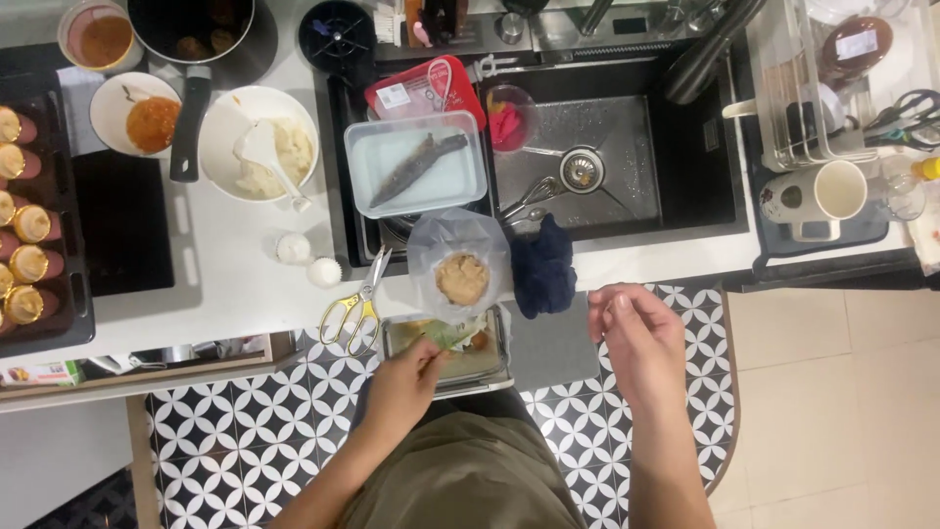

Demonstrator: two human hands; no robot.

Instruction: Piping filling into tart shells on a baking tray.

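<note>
Fingers (431,355) of the left hand (406,384) pinch a scrap of green leaf (443,336) over the open pull-out bin (494,377) just below the worktop (235,264) edge, a spot where trimmings can drop straight in without crossing the surface. Fingers of the right hand (636,338) curl loosely with the tips drawn together and grasp nothing that can be seen; that hand hovers right of the bin, above the patterned floor (245,431).

Taking the sink (627,147) as landmark: far to its left a dark tray of filled pastry cups (24,245) lies along the worktop's end, then a small plate of orange filling (147,118) and a white bowl of pale mash with a spoon (262,147). Yellow-handled scissors (357,304) lie at the worktop's front edge, left of the sink and close to the left hand. A clear container holding a whole fish (416,167) bridges the sink's left rim, where any drip would fall into the basin. At the sink's front edge a sheet of clear plastic carries a round tan patty (462,277), with a dark blue cloth (543,269) just beside it. Right of the sink stand a white mug (832,196) and a dish rack (813,88).

White worktop, black-and-white tile, plain beige tile further right.
</note>
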